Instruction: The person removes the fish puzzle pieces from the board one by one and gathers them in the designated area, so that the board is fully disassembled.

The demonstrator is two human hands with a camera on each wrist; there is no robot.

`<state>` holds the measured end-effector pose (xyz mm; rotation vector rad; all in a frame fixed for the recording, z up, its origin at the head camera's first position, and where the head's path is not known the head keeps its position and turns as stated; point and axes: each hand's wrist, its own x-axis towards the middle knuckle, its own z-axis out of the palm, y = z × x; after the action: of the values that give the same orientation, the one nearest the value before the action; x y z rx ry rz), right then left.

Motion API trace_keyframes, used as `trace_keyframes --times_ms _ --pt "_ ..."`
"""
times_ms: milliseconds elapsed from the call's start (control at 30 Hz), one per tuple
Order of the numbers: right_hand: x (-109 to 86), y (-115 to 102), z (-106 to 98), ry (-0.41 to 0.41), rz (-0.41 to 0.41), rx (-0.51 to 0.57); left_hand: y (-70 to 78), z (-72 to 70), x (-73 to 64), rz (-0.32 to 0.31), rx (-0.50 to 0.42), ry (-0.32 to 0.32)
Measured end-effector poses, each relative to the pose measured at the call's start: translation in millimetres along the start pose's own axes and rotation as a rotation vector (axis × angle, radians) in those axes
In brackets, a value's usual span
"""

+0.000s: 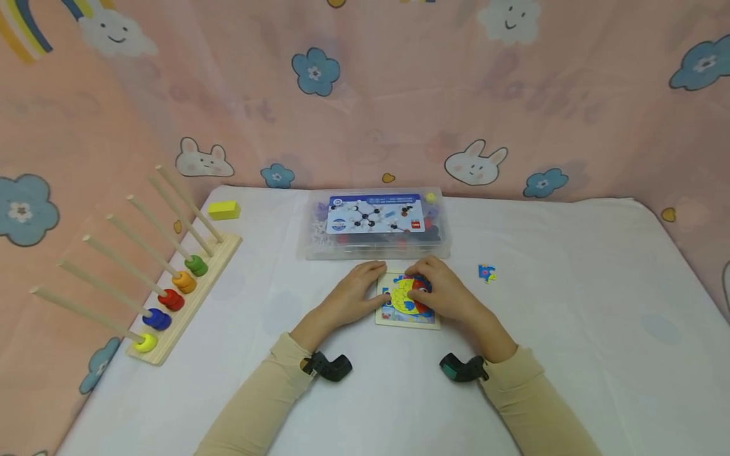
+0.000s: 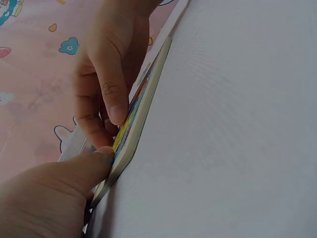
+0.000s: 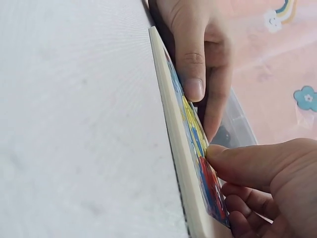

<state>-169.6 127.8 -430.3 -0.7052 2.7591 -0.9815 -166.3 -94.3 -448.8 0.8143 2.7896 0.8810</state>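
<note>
A small wooden jigsaw puzzle (image 1: 403,304) with a yellow and red fish picture lies flat on the table between both hands. My left hand (image 1: 358,294) holds its left side, the thumb (image 2: 101,153) on the picture and the fingers toward the far edge. From the right, my right hand (image 1: 441,291) has its thumb (image 3: 218,154) on the fish and its curled fingers at the red part near the far right side. Whether a separate piece sits under those fingers is hidden. One loose blue and yellow puzzle piece (image 1: 486,273) lies to the right.
Behind the puzzle stands a clear plastic box (image 1: 376,244) with a molecule-picture label. On the left is a wooden peg rack (image 1: 191,301) with coloured rings on upright pegs. A yellow block (image 1: 224,210) sits near the back left. Patterned pink cloth (image 1: 371,120) hangs behind the table.
</note>
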Motion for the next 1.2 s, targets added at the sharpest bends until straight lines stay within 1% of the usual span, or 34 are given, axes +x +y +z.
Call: trace_keyframes --times_ms 167,433,700,833,1000,1100,1200 --pt "-0.3 0.8 2.3 0.01 0.002 0.002 -2.2 1.1 0.9 0.004 -0.001 -0.002" --pt "2.5 -1.7 2.0 -0.03 0.003 -0.015 -4.8 2.0 1.5 0.005 -0.004 0.002" --pt "4.0 -0.6 2.6 -0.061 0.055 0.047 -3.9 1.8 1.3 0.002 -0.009 -0.006" --pt "3.4 1.5 2.2 -0.049 0.057 0.078 -2.7 0.9 2.1 0.003 -0.012 -0.011" --pt "3.0 4.0 3.2 -0.007 0.022 0.111 -2.5 0.6 2.7 0.005 -0.007 -0.001" --pt "2.1 4.7 4.1 0.009 0.017 0.127 -2.2 0.6 1.8 0.003 -0.01 -0.004" --pt "1.1 4.2 4.2 0.026 0.015 0.124 -1.9 0.0 1.2 0.008 -0.009 -0.001"
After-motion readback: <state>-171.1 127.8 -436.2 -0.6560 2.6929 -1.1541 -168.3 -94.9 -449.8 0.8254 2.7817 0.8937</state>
